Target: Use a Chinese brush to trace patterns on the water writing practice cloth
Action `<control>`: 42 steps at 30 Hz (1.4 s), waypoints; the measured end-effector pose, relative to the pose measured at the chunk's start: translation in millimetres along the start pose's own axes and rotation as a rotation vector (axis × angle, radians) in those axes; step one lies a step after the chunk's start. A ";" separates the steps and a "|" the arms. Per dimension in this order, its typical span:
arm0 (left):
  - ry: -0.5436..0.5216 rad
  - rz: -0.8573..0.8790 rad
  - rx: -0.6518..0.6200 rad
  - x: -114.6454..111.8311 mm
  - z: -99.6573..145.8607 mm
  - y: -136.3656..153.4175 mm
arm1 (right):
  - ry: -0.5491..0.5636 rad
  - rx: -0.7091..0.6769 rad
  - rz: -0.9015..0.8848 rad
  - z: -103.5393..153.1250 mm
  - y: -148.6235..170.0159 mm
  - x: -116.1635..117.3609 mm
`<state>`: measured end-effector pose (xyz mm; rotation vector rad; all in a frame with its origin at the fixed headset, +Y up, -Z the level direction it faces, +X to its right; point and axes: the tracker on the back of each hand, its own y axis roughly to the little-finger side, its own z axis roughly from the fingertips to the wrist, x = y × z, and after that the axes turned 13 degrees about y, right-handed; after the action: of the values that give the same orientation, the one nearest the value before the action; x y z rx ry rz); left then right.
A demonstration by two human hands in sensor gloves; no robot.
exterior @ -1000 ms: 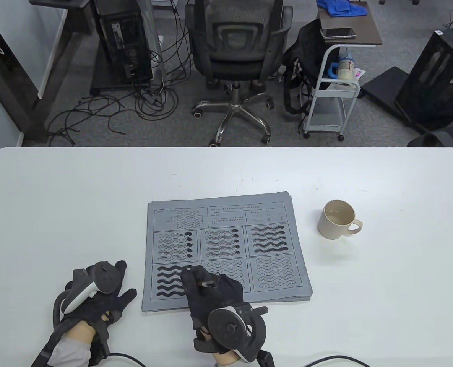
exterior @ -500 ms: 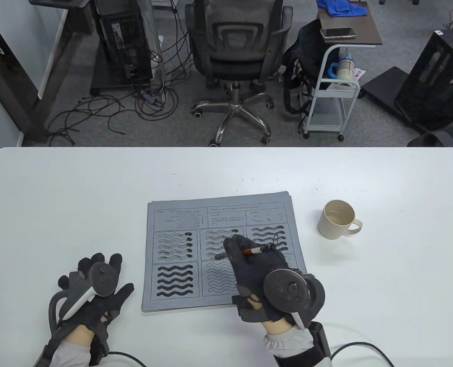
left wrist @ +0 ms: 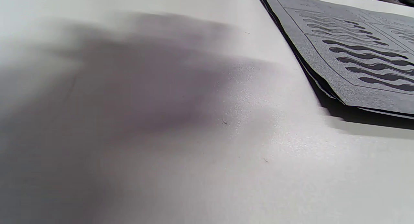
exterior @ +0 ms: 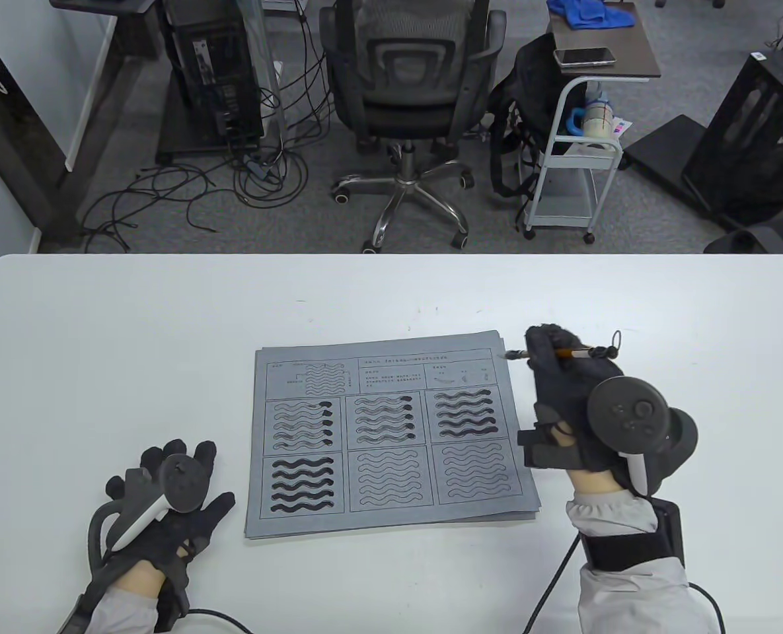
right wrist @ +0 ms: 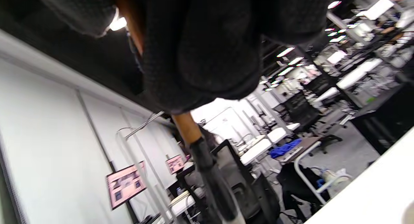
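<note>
The grey water writing cloth (exterior: 391, 389) lies flat mid-table, with wavy line panels; several panels are traced dark, and the bottom middle and bottom right ones show only outlines. It also shows in the left wrist view (left wrist: 355, 55). My right hand (exterior: 550, 350) grips the Chinese brush (exterior: 566, 353) just off the cloth's upper right corner, its tip pointing left. In the right wrist view the orange shaft and dark bristles (right wrist: 207, 172) hang below my gloved fingers (right wrist: 207, 49). My left hand (exterior: 170, 475) rests flat on the table left of the cloth, fingers spread, holding nothing.
The beige mug seen earlier is hidden behind my right hand. The white table (exterior: 133, 343) stretches around the cloth. Beyond its far edge stand an office chair (exterior: 411, 86), a small cart (exterior: 579, 145) and floor cables.
My right hand has carried the brush from the cloth's bottom left panel up and to the right, past the cloth's upper right corner, where it now covers the mug. The left hand has barely shifted.
</note>
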<state>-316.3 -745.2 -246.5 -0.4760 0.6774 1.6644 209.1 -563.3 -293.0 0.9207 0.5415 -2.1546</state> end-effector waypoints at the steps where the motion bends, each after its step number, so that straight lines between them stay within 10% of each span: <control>1: 0.002 -0.002 0.001 -0.3 -0.1 -0.4 | 0.015 0.031 -0.001 -7.9 9.5 -1.3; 10: 0.007 -0.006 0.005 -0.4 0.3 -0.7 | 0.106 0.153 0.186 -31.2 69.0 1.4; 22: 0.013 -0.002 0.004 0.1 0.4 -0.8 | 0.066 0.394 0.183 1.4 141.6 38.0; 42: 0.021 0.010 -0.003 2.5 1.1 0.7 | 0.098 0.792 -0.086 23.5 178.7 26.6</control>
<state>-317.4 -742.7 -247.1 -0.4938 0.6940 1.6721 320.1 -706.1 -314.3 1.4337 -0.2775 -2.4393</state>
